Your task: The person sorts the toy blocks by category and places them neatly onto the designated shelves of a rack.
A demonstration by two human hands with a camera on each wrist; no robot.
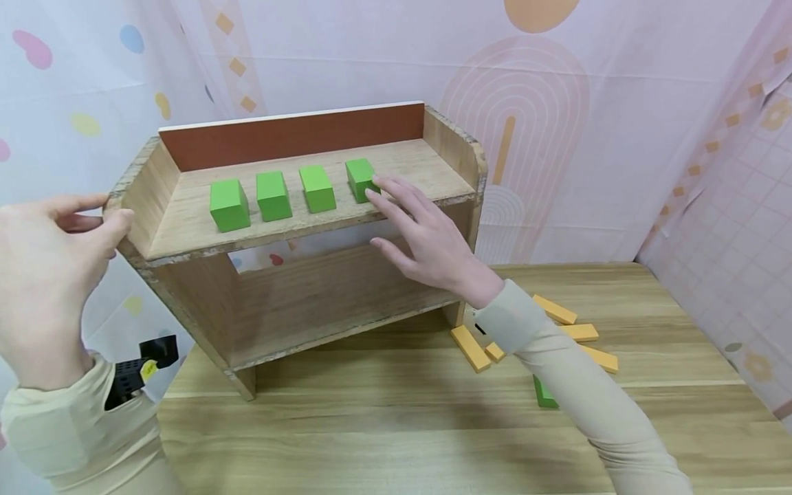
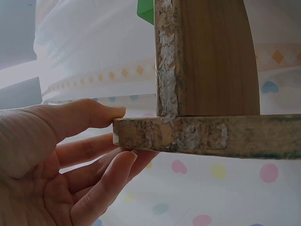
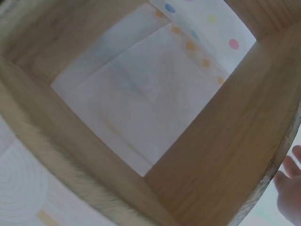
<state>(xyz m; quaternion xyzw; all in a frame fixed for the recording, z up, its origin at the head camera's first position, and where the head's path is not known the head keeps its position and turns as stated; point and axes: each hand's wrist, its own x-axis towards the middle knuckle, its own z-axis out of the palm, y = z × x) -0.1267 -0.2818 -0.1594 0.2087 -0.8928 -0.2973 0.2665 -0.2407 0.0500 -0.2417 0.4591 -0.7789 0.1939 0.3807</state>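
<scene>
A two-tier wooden shelf (image 1: 297, 299) stands on the table with a tilt in the head view. At its left side panel, my left hand (image 1: 56, 254) pinches the front edge between thumb and fingers; the left wrist view shows the thumb on one face of the panel (image 2: 207, 136) and fingers on the other. Four green blocks (image 1: 230, 206) line the top board in a row. The fingers of my right hand (image 1: 427, 237), loosely extended, touch the rightmost green block (image 1: 360, 180) and partly cover it. In the right wrist view only the shelf's inside (image 3: 225, 127) shows large.
Several yellow-orange wooden strips (image 1: 471, 348) lie on the tabletop (image 1: 371, 419) right of the shelf. Another green block (image 1: 544, 393) lies partly behind my right forearm. A brown back rail (image 1: 297, 136) edges the shelf top, and a patterned curtain (image 1: 371, 55) hangs behind.
</scene>
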